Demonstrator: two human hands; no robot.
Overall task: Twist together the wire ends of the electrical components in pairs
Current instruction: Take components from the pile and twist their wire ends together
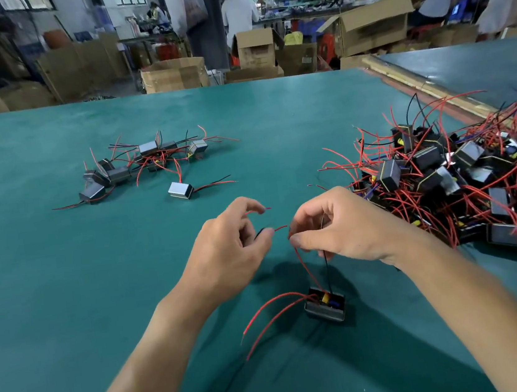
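Matt green table mat (66, 284); component (325, 309) in glossy grey casing, plastic-coated red wires (273, 304)

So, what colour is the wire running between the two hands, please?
The wire is red, seen in head view.

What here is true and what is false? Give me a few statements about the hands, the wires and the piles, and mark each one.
1. The left hand and the right hand both pinch red wires. True.
2. The big tangled pile lies on the person's left. False: it is on the right; the small group is on the left.
3. The table is red. False: it is green.
4. One component lies alone beside the small group. True.
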